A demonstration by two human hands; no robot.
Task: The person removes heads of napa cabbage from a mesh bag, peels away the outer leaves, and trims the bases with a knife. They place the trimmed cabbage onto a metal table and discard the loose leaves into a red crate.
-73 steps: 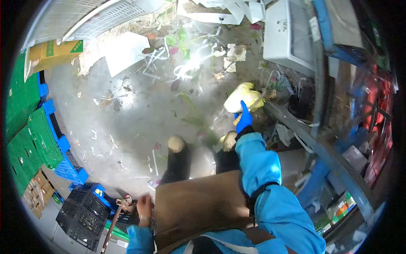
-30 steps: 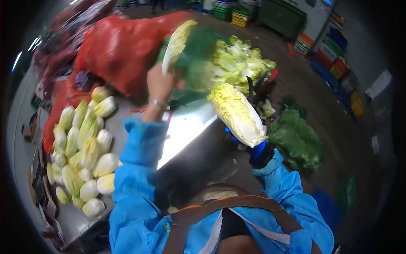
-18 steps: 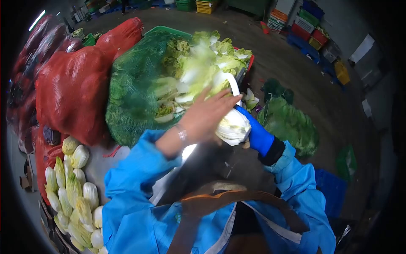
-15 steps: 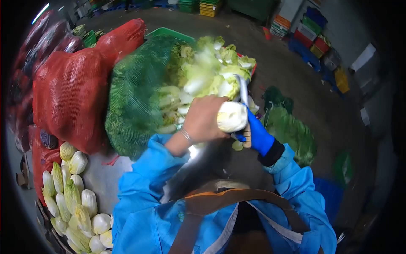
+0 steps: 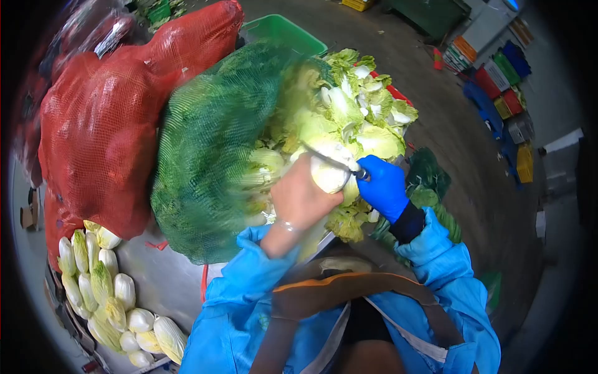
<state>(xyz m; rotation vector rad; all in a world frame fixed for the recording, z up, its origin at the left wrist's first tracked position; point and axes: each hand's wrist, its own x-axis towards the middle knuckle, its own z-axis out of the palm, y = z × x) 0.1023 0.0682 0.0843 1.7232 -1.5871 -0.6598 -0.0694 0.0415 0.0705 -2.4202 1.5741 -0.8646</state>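
Observation:
My bare left hand (image 5: 304, 194) is wrapped round a napa cabbage (image 5: 330, 176), its pale base end turned up. In my blue-gloved right hand (image 5: 383, 187) is a knife (image 5: 328, 158), its blade lying across that pale end, pointing left. Just beyond both hands spreads a heap of loose cabbage leaves (image 5: 380, 140). A green mesh sack (image 5: 208, 146) stands left of my left hand, with whole napa cabbages (image 5: 265, 167) showing at its open side.
Red mesh sacks (image 5: 103, 134) stand at the left. Several trimmed napa cabbages (image 5: 124, 290) lie on the metal table (image 5: 165, 274). A green crate (image 5: 286, 34) is behind the green sack. Green mesh sacks (image 5: 430, 171) are at right. Stacked crates (image 5: 498, 81) line the far right.
The knife has swung from pointing away beside the cabbage to lying across its base. Both hands have shifted with the cabbage over the leaf heap, and the head view has turned.

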